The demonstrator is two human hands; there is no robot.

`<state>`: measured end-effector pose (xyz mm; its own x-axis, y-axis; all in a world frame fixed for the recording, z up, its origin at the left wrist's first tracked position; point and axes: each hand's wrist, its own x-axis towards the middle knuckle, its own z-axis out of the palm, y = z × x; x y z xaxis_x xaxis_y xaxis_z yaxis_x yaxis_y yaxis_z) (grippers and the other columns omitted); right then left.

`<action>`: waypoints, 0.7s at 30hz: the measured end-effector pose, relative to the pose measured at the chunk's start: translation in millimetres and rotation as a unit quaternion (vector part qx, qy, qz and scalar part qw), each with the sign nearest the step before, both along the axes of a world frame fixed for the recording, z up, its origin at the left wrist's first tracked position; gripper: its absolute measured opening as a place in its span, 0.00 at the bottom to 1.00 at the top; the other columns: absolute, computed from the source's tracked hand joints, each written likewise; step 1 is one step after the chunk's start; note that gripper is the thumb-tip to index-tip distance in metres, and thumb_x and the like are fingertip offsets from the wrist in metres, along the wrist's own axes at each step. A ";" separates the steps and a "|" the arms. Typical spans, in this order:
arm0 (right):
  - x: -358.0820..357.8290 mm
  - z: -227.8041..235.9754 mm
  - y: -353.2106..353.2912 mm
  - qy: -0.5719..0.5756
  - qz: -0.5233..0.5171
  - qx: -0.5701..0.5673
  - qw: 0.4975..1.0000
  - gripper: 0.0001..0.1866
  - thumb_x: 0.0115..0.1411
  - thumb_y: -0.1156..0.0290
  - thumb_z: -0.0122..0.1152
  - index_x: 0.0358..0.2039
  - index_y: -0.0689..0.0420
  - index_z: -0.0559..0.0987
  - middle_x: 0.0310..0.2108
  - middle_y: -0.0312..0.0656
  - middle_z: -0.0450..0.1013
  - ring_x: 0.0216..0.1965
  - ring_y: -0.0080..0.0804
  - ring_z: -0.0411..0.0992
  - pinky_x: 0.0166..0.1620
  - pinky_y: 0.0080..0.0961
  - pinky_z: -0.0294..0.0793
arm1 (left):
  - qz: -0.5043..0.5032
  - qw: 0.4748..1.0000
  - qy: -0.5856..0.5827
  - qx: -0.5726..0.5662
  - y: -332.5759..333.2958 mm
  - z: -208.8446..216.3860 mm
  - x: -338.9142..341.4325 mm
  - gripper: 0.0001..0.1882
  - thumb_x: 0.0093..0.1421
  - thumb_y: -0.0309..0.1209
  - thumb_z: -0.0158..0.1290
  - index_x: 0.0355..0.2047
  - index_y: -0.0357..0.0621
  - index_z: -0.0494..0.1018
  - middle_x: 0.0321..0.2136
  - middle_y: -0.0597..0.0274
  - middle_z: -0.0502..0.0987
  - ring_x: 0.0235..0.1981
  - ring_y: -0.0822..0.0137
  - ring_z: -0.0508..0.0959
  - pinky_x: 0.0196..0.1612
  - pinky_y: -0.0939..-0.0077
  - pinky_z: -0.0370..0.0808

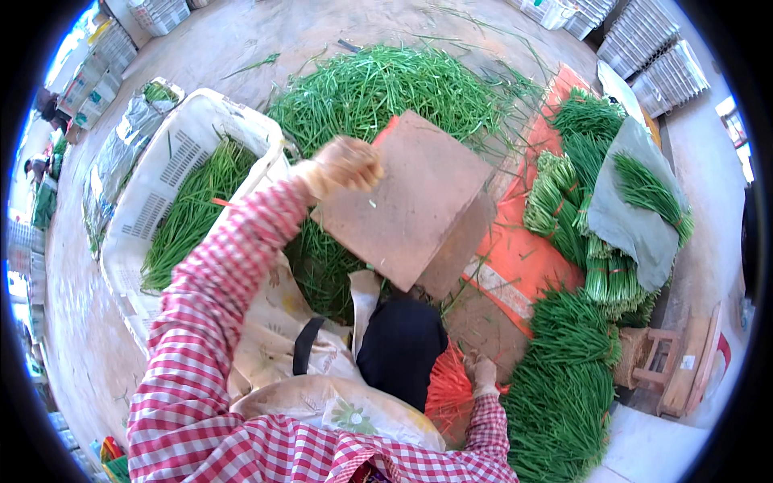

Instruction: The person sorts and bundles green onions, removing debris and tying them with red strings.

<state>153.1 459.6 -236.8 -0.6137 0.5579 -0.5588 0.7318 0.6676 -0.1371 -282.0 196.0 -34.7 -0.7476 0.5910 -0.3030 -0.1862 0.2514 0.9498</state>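
Left hand (pixel 348 165), gloved, clamped on the upper left edge of a flat reddish-brown board (pixel 407 197), raised and tilted above a loose heap of long green stalks (pixel 378 88) spread on the concrete floor (pixel 266 28). Right hand (pixel 484 375) low at the lower centre, fingers closed on a bunch of thin red ties (pixel 448 390), just beside a dark trouser knee (pixel 400 346). White slotted plastic crate (pixel 161 181) at left, partly filled with more green stalks, touching the heap. Orange sheet (pixel 515 258) under the board's right side. Tied green bundles (pixel 600 274) stacked at right, partly covered by a grey cloth (pixel 636 221). Further loose stalks (pixel 564 386) at lower right, next to a small wooden stool (pixel 672 362). Both sleeves red-and-white checked.
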 end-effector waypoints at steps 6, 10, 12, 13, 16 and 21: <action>-0.1 22.8 -20.6 0.100 -0.090 -0.067 0.989 0.20 0.55 0.56 0.58 0.42 0.56 0.79 0.34 0.54 0.76 0.38 0.48 0.75 0.43 0.38 0.73 | -0.022 0.951 0.147 -0.270 99.4 -92.2 -62.2 0.24 0.56 0.49 0.54 0.37 0.37 0.75 0.26 0.60 0.78 0.26 0.69 0.77 0.29 0.79 0.74; -17.0 36.5 -17.9 0.112 -0.101 -0.063 0.987 0.20 0.56 0.61 0.60 0.44 0.62 0.76 0.36 0.50 0.77 0.38 0.41 0.77 0.43 0.32 0.74 | -0.046 0.891 0.258 -0.370 96.7 -91.9 -99.5 0.24 0.56 0.44 0.57 0.45 0.39 0.74 0.35 0.57 0.78 0.31 0.69 0.78 0.34 0.79 0.75; -51.2 51.7 -9.3 0.144 -0.064 -0.028 0.987 0.20 0.56 0.61 0.60 0.43 0.62 0.76 0.33 0.50 0.77 0.36 0.41 0.77 0.41 0.32 0.74 | -0.142 0.965 0.188 -0.112 45.8 -63.5 -123.7 0.23 0.57 0.38 0.57 0.49 0.38 0.71 0.37 0.57 0.78 0.32 0.70 0.78 0.34 0.80 0.76; -76.1 62.7 -7.6 0.180 -0.031 0.005 0.983 0.20 0.55 0.61 0.60 0.43 0.63 0.76 0.31 0.49 0.77 0.33 0.42 0.77 0.39 0.33 0.74 | -0.109 0.980 0.147 -0.074 20.9 -30.0 -115.6 0.22 0.57 0.36 0.57 0.49 0.38 0.71 0.36 0.58 0.78 0.32 0.71 0.78 0.33 0.81 0.76; -168.4 95.3 -26.8 0.386 0.101 -0.006 0.917 0.16 0.56 0.64 0.59 0.42 0.59 0.78 0.30 0.50 0.77 0.32 0.42 0.77 0.36 0.31 0.74 | -0.029 0.995 0.095 0.014 -81.9 47.1 -96.3 0.21 0.58 0.38 0.57 0.48 0.39 0.71 0.34 0.61 0.78 0.31 0.72 0.77 0.30 0.85 0.73; -255.5 89.0 -77.4 0.357 0.192 -0.058 0.912 0.15 0.56 0.60 0.60 0.35 0.60 0.78 0.24 0.47 0.77 0.25 0.36 0.75 0.32 0.31 0.73 | 0.103 0.965 0.224 -0.083 -236.1 83.1 -47.6 0.21 0.59 0.44 0.54 0.47 0.43 0.73 0.34 0.62 0.78 0.31 0.75 0.78 0.28 0.88 0.71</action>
